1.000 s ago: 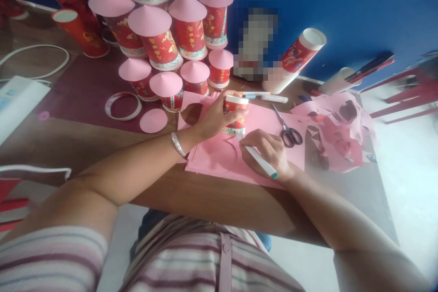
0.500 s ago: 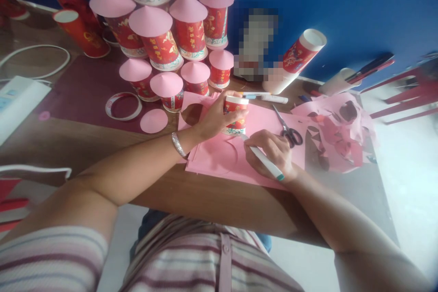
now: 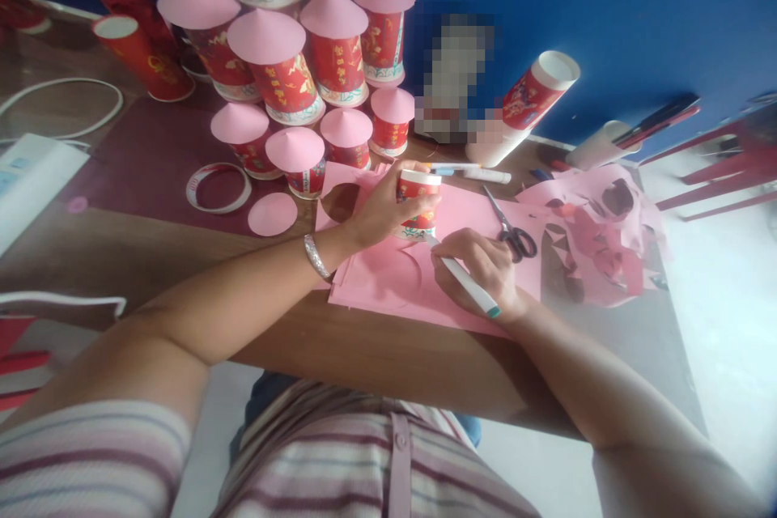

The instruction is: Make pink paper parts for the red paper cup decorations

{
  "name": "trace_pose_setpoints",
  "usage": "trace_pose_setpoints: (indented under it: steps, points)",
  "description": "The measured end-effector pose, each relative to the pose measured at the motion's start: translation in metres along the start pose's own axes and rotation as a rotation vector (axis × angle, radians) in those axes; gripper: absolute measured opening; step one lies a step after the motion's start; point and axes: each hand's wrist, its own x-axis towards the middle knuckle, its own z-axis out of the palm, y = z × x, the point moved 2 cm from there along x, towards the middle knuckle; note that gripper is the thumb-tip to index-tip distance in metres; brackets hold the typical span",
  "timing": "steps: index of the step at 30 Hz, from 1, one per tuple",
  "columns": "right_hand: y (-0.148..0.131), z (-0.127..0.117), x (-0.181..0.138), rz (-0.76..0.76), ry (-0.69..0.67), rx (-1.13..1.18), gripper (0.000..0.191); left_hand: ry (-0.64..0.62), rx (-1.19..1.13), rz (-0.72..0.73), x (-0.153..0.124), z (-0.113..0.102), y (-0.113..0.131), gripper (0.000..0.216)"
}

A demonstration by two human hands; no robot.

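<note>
My left hand (image 3: 388, 206) is wrapped round a small red paper cup (image 3: 418, 206) with a white rim and a white lower band drawn with green marks. Between the fingers of my right hand (image 3: 479, 267) is a white marker (image 3: 467, 283) with a green end, its tip at the cup's lower band. Both hands are above pink paper sheets (image 3: 376, 283) stacked on the table. Scissors (image 3: 515, 236) with dark handles lie on the paper just beyond my right hand.
Red cups with pink cone tops (image 3: 267, 48) stand in stacked rows at the back left. A tape roll (image 3: 218, 188) and a pink paper disc (image 3: 273, 214) lie nearer. Cut pink scraps (image 3: 607, 235) are at the right, below a pen holder (image 3: 600, 144). A tall cup stack (image 3: 528, 105) leans near the blue wall.
Almost nothing differs. The marker's green end has shifted very slightly left, while the cup stays in place in my left hand.
</note>
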Motion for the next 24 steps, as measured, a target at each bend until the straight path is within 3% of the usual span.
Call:
trace_pose_setpoints:
  steps: [24]
  points:
    - [0.0012,0.0003,0.0008,-0.009,0.01,-0.033,0.022,-0.006,0.057,0.043,0.0002,-0.0013,-0.0003,0.055]
